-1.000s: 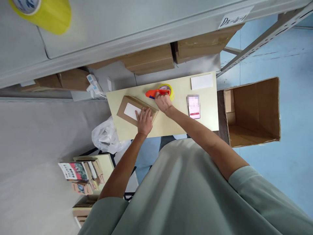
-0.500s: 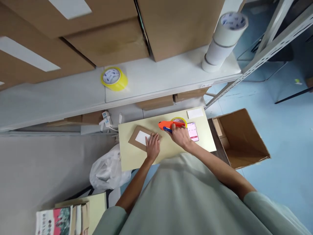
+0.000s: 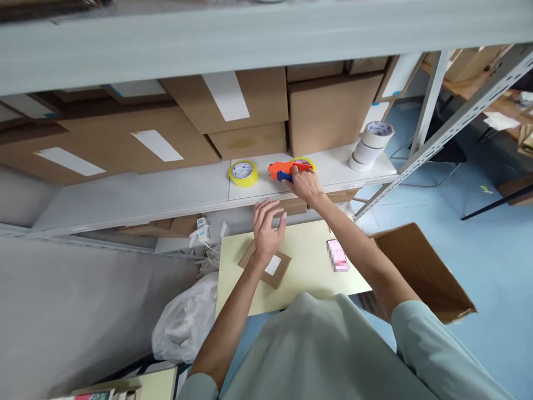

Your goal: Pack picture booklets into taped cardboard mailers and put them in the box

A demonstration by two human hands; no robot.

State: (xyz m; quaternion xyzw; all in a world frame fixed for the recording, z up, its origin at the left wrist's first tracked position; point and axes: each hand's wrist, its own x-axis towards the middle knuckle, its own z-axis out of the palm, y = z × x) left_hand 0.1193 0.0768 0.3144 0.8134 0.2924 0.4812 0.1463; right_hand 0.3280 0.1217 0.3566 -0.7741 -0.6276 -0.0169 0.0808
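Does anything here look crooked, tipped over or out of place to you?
Only small things. The flat parcel lies skewed to the edges of the table rather than square with them. A white plastic bag sits crumpled on the floor beside the table. Nothing looks spilled or torn.

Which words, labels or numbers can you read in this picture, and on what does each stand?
No text is legible.
Yellow tape roll: blue core print, too small.
White tape rolls: blue print, too small.
Phone: screen blurred.
Box labels: look blank.
Tape dispenser: no print visible.
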